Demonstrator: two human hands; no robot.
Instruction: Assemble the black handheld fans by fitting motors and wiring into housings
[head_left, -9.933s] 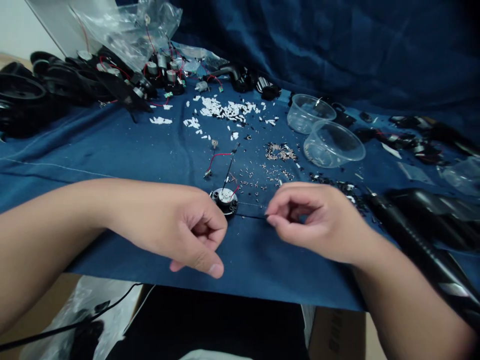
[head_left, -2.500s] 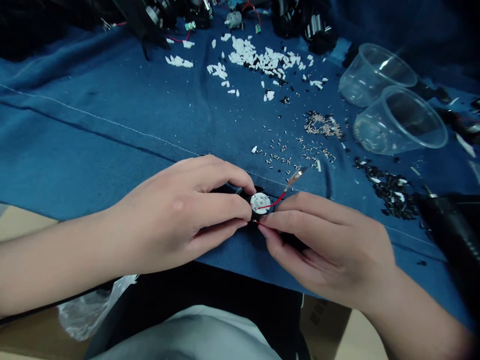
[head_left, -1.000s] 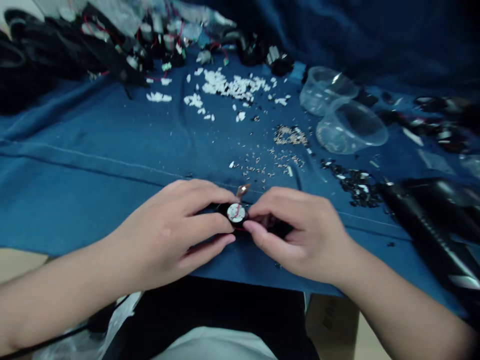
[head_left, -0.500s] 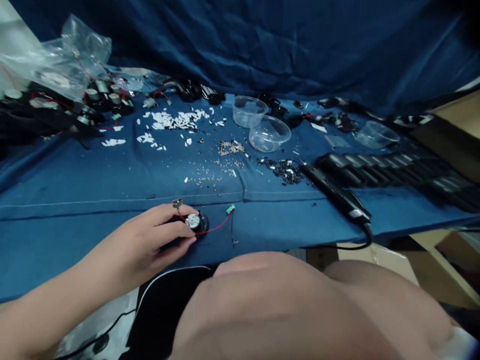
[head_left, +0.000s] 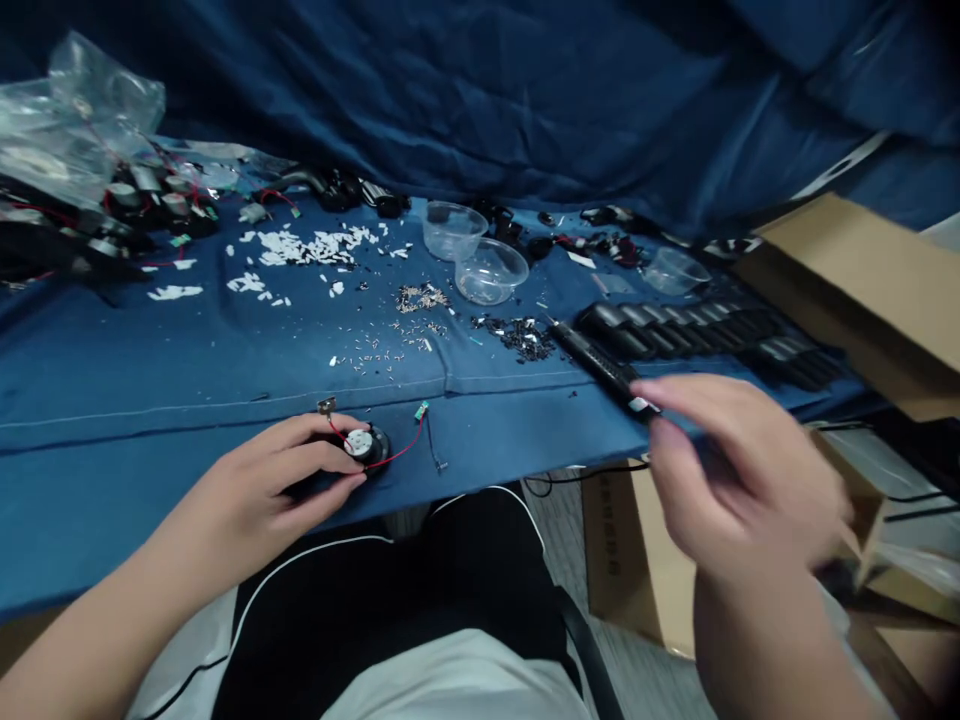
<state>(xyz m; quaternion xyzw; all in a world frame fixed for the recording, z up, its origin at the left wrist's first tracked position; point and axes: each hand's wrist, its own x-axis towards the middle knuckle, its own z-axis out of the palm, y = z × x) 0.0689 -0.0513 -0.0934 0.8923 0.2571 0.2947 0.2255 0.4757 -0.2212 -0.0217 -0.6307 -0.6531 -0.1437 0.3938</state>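
My left hand (head_left: 289,475) grips a small round motor (head_left: 360,443) in a black housing, its fingers closed around the left side. A red wire runs from the motor to a tiny green circuit board (head_left: 421,411); a dark wire with a little spring at its end hangs off that board. Beside my fingertips a small metal contact plate (head_left: 327,405) stands up on another red wire. My right hand (head_left: 742,475), slightly blurred, has thumb and fingers closed about the rear end of a black electric screwdriver (head_left: 600,362) that lies on the blue cloth.
Screws (head_left: 422,298), white pieces (head_left: 311,246) and black bits (head_left: 525,338) lie in loose piles. Behind them are clear plastic bowls (head_left: 491,270). Black casings (head_left: 675,328) form a row at right, near a cardboard box (head_left: 870,290). Wired motors and a plastic bag (head_left: 105,90) crowd the left.
My right hand has swung from close below the camera out to the screwdriver's rear end. My left hand keeps its hold on the motor. The view has shifted to the right.
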